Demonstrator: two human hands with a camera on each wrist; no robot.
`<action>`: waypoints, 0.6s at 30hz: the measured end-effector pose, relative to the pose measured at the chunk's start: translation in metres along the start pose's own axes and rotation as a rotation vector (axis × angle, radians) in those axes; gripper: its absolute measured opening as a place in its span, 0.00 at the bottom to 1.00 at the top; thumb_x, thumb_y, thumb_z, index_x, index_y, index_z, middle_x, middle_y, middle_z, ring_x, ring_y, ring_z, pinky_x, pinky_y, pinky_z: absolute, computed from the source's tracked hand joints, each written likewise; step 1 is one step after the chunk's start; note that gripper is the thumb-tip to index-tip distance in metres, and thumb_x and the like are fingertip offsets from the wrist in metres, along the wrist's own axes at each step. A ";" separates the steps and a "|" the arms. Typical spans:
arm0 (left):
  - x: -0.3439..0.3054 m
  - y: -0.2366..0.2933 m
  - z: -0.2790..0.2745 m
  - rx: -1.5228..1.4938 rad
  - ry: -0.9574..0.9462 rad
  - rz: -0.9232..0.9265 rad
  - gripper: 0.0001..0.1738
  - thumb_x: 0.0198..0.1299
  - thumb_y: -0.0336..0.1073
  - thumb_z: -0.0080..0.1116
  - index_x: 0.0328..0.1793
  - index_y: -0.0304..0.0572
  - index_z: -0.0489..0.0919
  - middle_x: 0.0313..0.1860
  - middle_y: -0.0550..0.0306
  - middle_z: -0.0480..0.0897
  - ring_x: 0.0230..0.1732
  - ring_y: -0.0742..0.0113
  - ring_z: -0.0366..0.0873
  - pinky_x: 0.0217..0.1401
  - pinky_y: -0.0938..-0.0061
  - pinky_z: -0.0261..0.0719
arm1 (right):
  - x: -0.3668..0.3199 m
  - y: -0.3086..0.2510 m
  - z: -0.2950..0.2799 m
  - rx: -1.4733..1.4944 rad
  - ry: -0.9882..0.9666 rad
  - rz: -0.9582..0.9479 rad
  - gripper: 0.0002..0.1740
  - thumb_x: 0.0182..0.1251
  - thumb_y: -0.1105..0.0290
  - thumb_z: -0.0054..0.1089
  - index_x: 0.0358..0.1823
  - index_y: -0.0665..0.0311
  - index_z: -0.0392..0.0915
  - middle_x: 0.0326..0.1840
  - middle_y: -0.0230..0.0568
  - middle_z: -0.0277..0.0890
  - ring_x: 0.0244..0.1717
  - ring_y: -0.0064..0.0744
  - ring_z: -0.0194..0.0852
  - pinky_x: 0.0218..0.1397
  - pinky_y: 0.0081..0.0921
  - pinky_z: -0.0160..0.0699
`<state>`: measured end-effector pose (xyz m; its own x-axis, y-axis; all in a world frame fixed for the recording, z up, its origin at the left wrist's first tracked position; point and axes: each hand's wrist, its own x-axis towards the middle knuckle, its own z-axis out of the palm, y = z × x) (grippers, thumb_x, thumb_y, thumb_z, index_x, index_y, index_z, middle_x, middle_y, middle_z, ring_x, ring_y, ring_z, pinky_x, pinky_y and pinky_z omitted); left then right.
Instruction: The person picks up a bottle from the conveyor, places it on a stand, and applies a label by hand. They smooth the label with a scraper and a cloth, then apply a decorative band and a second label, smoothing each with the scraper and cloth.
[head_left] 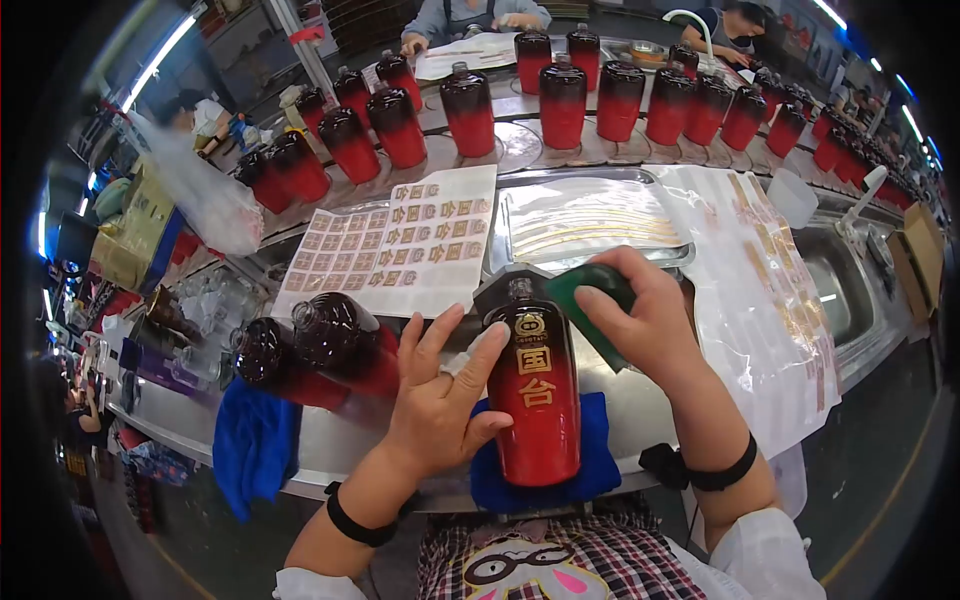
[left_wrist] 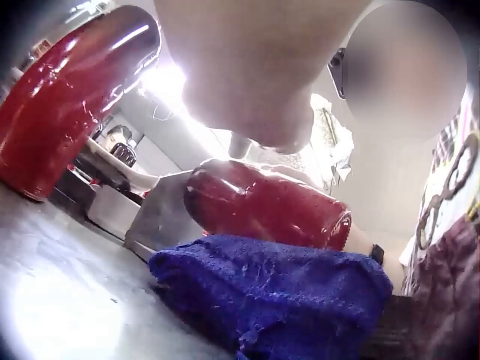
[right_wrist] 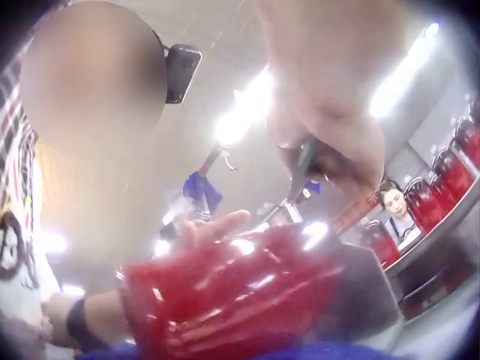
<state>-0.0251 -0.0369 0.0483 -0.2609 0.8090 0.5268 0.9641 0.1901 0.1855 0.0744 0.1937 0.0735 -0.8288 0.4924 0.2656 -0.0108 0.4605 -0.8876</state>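
A red-to-black bottle (head_left: pixel 540 430) with gold characters lies tilted on a blue cloth (head_left: pixel 597 440), its neck end against a dark angular support (head_left: pixel 490 297). The left hand (head_left: pixel 435 400) has its fingers spread, thumb and index finger touching the bottle's left side. Beside the bottle's upper right, the right hand (head_left: pixel 655 320) grips a flat green tool (head_left: pixel 598 345). In the left wrist view the bottle (left_wrist: pixel 262 206) rests above the cloth (left_wrist: pixel 270 292). The right wrist view shows the tool (right_wrist: pixel 302 165) edge-on in the right hand (right_wrist: pixel 330 112), over the bottle (right_wrist: pixel 232 292).
Two bottles (head_left: pixel 345 345) lean at the left by a hanging blue cloth (head_left: pixel 255 440). Behind are a sticker sheet (head_left: pixel 390 240), a tray (head_left: pixel 590 215) of gold strips and a long sheet (head_left: pixel 750 300). Several bottles line the curved conveyor (head_left: pixel 515 145); a sink (head_left: pixel 840 285) is right.
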 end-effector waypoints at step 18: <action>0.027 0.007 -0.008 0.059 -0.097 0.241 0.33 0.68 0.64 0.48 0.66 0.47 0.78 0.50 0.59 0.84 0.57 0.54 0.66 0.75 0.46 0.53 | -0.047 0.031 0.027 0.701 -0.009 0.309 0.14 0.72 0.65 0.62 0.49 0.68 0.74 0.39 0.32 0.77 0.39 0.15 0.73 0.43 0.17 0.76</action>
<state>-0.0259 -0.0177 0.0705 -0.0202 0.8838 0.4674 0.9998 0.0155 0.0140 0.0980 0.1649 0.0237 -0.8563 0.5153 -0.0335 -0.1278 -0.2743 -0.9531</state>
